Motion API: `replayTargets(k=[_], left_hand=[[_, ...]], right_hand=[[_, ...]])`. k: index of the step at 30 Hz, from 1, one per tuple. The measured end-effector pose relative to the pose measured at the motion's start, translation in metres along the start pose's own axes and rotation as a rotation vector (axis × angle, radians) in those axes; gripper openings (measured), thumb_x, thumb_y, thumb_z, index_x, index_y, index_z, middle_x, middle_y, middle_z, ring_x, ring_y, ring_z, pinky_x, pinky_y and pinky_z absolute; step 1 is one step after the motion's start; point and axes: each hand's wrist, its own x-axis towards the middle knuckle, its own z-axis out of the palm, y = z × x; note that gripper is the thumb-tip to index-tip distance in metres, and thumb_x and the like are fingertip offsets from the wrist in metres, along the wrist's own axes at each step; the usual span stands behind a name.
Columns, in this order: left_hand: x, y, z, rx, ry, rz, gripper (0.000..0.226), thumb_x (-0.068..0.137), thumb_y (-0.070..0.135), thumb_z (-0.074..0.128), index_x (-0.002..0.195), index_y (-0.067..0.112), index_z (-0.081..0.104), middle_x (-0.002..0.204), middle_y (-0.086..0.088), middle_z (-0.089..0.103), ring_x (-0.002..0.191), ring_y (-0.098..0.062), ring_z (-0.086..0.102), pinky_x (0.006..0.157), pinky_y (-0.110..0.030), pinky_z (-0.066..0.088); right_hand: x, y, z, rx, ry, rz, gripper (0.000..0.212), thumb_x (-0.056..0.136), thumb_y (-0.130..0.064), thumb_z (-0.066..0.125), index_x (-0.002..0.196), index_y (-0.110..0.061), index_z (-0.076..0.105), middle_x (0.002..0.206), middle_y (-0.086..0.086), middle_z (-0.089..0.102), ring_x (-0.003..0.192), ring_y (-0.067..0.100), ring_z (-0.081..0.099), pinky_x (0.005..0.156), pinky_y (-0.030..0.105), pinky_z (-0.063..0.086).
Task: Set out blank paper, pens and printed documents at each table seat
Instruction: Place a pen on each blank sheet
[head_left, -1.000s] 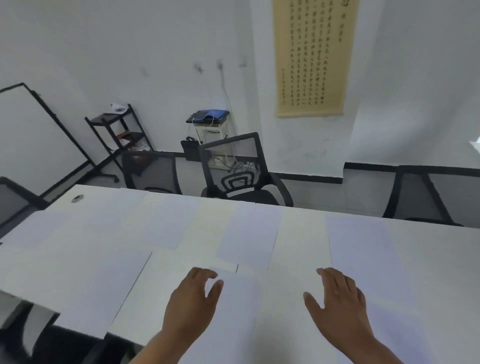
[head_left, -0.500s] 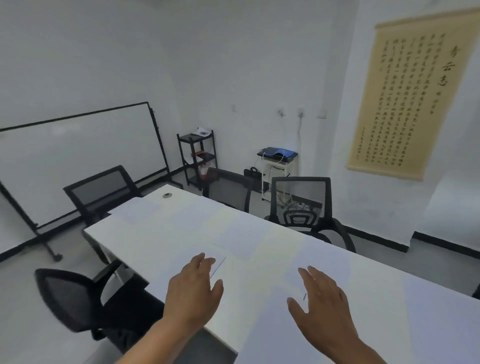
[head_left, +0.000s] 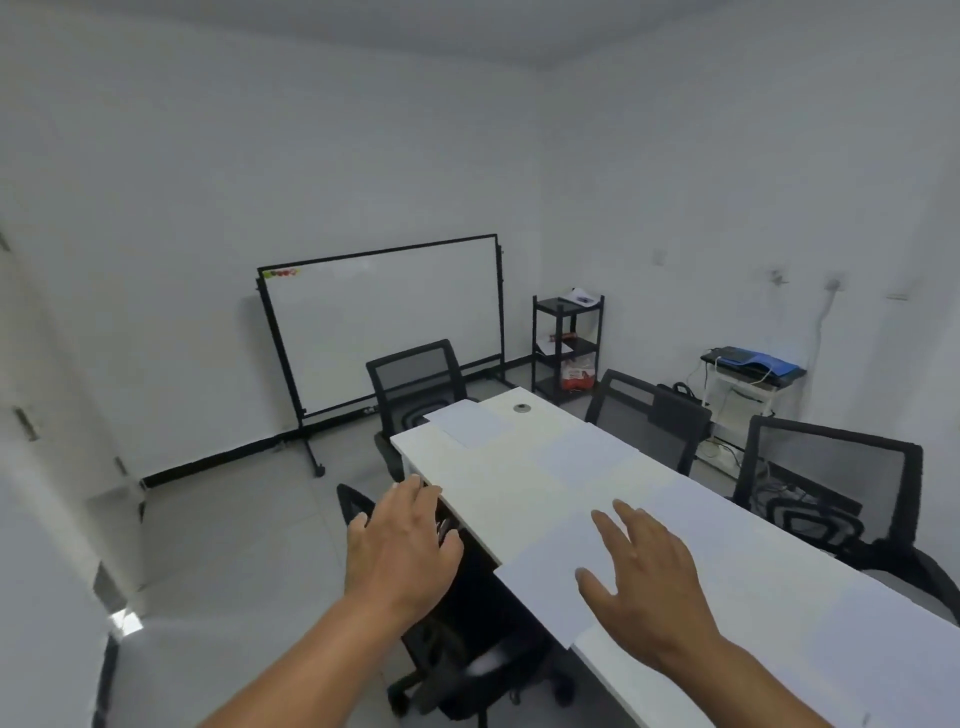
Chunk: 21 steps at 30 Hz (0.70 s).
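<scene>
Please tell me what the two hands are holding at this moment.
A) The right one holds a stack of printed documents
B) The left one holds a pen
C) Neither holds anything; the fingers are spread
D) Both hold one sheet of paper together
C: the left hand and the right hand both show spread, relaxed fingers with nothing gripped; the right one is over a sheet of paper lying on the table.

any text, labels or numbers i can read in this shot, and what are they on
None can be read in the head view.
Sheets of paper on the table: look blank, no print visible.
Whiteboard: no writing; only coloured magnets in its top left corner.
Papers on the black shelf: too small and blurred to read.
Red and white bag on a lower shelf: any print is blurred.
</scene>
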Motion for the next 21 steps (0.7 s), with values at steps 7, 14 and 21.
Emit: replayTargets(k=[7,14,21], left_hand=[[0.044,-0.062,-0.02,0.07,0.042,-0.109,0.058,0.105,0.054,0.05,0.159,0.033,0.042,0.177,0.003,0.029,0.164,-0.021,0.026,0.129,-0.054,0.03],[0.108,-0.1,-0.026,0.128,0.041,-0.227,0.063,0.107,0.052,0.047,0.165,0.03,0.035,0.178,-0.003,0.026,0.164,-0.023,0.026,0.13,-0.055,0.029],[0.155,-0.152,-0.025,0.196,0.021,-0.344,0.066,0.107,0.053,0.045,0.167,0.029,0.031,0.179,-0.004,0.024,0.164,-0.025,0.026,0.129,-0.055,0.029]], right_hand=[[0.09,-0.091,0.018,-0.005,0.005,-0.228,0.08,0.101,-0.072,0.033,0.171,-0.038,0.012,0.182,-0.005,0.002,0.168,0.023,0.004,0.134,0.044,0.005],[0.183,-0.158,0.057,0.054,-0.043,-0.411,0.078,0.102,-0.07,0.04,0.169,-0.036,0.022,0.18,-0.004,0.014,0.166,0.022,0.013,0.134,0.042,0.012],[0.269,-0.208,0.087,0.06,-0.106,-0.531,0.081,0.099,-0.074,0.034,0.17,-0.037,0.021,0.18,-0.003,0.014,0.166,0.023,0.013,0.134,0.044,0.014]])
